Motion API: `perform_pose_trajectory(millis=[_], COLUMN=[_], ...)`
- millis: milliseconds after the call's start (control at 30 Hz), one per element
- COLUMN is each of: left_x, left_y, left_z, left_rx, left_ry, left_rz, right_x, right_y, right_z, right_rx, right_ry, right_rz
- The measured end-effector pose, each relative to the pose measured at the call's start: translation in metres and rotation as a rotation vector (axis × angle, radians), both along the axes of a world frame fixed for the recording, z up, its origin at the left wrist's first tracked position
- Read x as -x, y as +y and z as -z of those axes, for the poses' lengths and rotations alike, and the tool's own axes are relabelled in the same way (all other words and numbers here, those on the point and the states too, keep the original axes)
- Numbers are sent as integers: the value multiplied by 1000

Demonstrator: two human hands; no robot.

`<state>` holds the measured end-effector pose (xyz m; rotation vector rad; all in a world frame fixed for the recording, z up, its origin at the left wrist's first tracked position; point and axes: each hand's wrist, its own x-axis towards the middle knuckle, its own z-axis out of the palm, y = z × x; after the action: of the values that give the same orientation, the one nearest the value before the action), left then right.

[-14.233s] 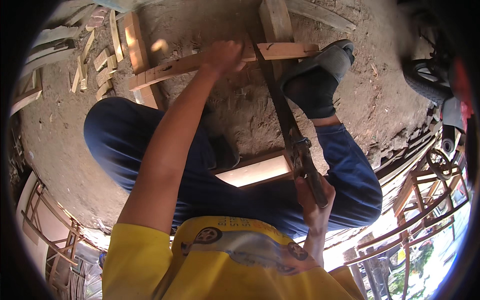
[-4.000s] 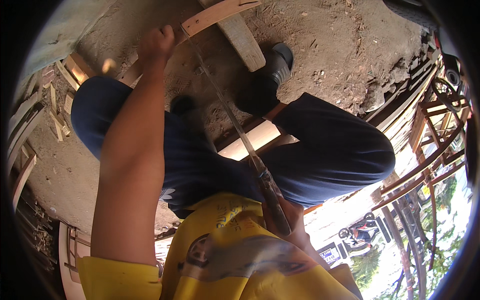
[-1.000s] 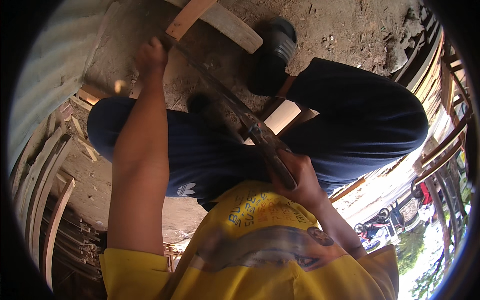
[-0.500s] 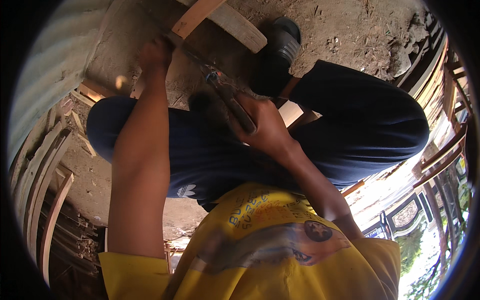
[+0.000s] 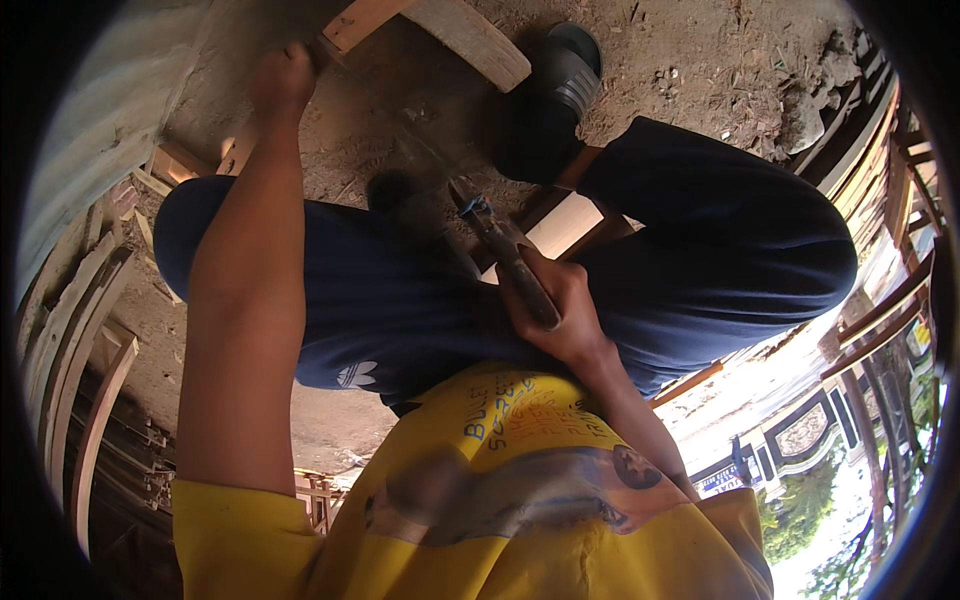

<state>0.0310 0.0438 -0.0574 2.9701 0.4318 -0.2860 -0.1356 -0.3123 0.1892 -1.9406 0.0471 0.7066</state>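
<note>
My right hand [image 5: 568,312] is closed around the dark, worn handle of a handsaw [image 5: 522,280], close to my lap. Blue material is wrapped where the handle meets the thin blade, which runs up and left toward the end of a wooden piece [image 5: 368,18]. Motion and shadow blur the blade, so I cannot tell whether it touches the wood. My left hand [image 5: 282,82] is closed at the far left, beside that wood's end. What its fingers hold, if anything, is hidden.
A pale board [image 5: 472,42] lies by my sandalled foot [image 5: 565,85]. Another light wooden piece [image 5: 565,228] sits between my legs. Corrugated metal sheeting [image 5: 110,120] rises at the left, with stacked timber strips [image 5: 85,330] below it. Rubble [image 5: 810,110] lies at the far right.
My right hand has drawn the saw back toward my body, down and to the right. The left hand and the wooden piece appear slightly farther up and left.
</note>
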Motion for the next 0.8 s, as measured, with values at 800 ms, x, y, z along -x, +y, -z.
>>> perform_pose_trajectory(millis=[800], left_x=[96], left_y=[38], left_z=[-53], left_rx=[154], left_ry=[-677], left_rz=[-325], right_x=[-26], right_y=[-7], right_z=[-11], right_rx=[-88], right_ry=[64], right_rz=[-10])
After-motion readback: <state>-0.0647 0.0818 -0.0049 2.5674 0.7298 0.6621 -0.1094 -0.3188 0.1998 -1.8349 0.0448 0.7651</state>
